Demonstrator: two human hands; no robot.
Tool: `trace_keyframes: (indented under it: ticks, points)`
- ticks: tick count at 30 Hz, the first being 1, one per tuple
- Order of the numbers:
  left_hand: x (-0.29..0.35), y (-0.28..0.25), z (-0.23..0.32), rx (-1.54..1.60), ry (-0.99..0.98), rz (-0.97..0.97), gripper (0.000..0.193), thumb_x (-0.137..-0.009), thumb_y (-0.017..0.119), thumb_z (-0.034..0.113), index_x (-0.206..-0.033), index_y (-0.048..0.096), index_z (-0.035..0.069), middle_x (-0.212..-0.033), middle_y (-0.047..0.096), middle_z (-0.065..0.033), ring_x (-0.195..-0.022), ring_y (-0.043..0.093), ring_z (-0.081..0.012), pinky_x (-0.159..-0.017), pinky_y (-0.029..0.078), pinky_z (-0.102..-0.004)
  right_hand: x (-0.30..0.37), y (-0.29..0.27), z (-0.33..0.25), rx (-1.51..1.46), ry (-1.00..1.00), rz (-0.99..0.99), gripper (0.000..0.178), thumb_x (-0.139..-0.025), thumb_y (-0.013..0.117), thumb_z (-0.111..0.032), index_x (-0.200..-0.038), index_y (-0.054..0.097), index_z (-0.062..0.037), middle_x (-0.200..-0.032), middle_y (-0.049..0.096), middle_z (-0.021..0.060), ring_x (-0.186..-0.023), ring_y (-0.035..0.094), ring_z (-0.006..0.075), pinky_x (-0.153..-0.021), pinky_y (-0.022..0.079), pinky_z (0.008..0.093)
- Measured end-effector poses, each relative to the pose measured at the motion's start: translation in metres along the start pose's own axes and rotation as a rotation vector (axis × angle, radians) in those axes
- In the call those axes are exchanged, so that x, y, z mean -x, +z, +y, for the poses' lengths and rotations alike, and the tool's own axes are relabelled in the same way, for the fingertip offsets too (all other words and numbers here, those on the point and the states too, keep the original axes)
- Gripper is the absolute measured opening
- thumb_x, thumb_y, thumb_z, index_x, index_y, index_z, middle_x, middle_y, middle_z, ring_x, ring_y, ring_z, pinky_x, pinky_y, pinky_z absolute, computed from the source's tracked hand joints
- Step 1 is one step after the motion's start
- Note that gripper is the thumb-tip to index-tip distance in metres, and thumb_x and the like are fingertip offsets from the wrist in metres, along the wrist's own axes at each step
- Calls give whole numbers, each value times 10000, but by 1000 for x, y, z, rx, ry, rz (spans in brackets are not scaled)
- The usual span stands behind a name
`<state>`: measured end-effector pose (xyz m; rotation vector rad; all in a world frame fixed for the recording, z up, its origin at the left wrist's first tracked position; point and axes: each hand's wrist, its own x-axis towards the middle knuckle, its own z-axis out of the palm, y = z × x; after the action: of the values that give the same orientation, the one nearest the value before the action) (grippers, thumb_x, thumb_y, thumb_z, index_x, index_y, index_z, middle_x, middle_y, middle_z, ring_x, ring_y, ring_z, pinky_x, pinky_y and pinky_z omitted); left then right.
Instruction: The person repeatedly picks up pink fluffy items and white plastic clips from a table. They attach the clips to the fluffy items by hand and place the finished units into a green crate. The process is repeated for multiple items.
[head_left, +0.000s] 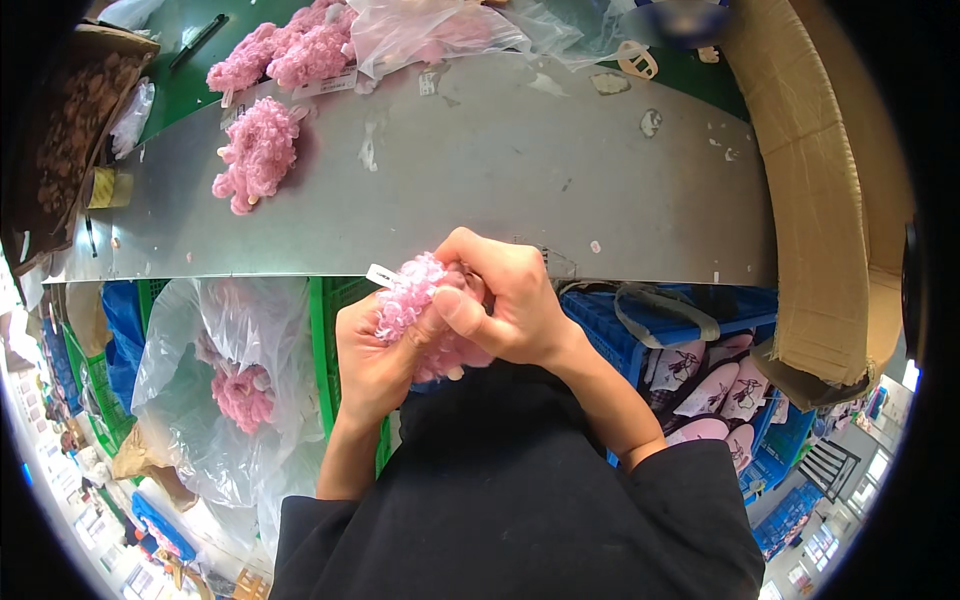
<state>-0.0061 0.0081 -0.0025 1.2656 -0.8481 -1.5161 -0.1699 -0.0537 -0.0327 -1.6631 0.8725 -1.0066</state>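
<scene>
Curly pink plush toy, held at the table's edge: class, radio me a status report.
Left hand and right hand both gripping curly pink plush toy. Small white tag sticking out. Nothing visibly in the way.

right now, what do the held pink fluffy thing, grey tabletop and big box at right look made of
Pink fluffy thing: soft plush, probably synthetic, given its curly pile. Grey tabletop: likely sheet metal, dull, from its smooth sheen. Big box: matte brown cardboard, judging by its creases.

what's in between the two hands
In the head view, a curly pink plush item sits between the left hand and the right hand, gripped by both, its white tag showing.
</scene>
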Motion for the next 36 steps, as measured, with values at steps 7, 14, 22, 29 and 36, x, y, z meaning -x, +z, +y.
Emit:
trace_keyframes:
  ticks: [7, 14, 22, 29, 36]
  points:
    - [1, -4, 10, 218, -182, -142, 209, -924, 779, 129, -1036, 713, -35, -808, 742, -88, -636, 683, -121, -561, 513, -232, 8, 2, 3, -249, 208, 89, 229, -890, 715, -198, -831, 625, 4, -641, 570, -26, -578, 463, 21, -522, 391, 208]
    - [6, -20, -16, 300, -57, -306, 293, -813, 838, 68, -1060, 723, -39, -964, 753, -75, -855, 706, -146, -772, 556, -293, 6, 10, -3, -545, 283, 210, 196, -885, 687, -137, -761, 621, 0, -621, 584, -31, -584, 474, 12, -522, 391, 215]
    - [8, -16, -31, 540, -110, -202, 367, -791, 837, 87, -1108, 706, -45, -1023, 750, -101, -900, 724, -189, -811, 579, -323, 9, 15, 6, -518, 253, 218, 209, -874, 711, -146, -755, 616, -3, -621, 572, -45, -577, 457, 6, -507, 374, 212]
    - [4, -3, -16, 779, -80, -163, 509, -771, 830, 43, -1231, 643, -72, -1114, 728, -119, -1001, 717, -222, -903, 573, -364, -4, 15, 1, -513, 184, 293, 219, -862, 762, -137, -753, 619, -12, -613, 545, -64, -572, 437, -4, -502, 364, 198]
    - [-10, -21, -12, 363, -130, -388, 259, -782, 791, 2, -1032, 755, -55, -946, 765, -100, -867, 729, -176, -792, 574, -309, 6, 1, 4, -147, 16, 308, 194, -867, 738, -143, -794, 644, 11, -634, 554, -53, -564, 437, 0, -492, 342, 192]
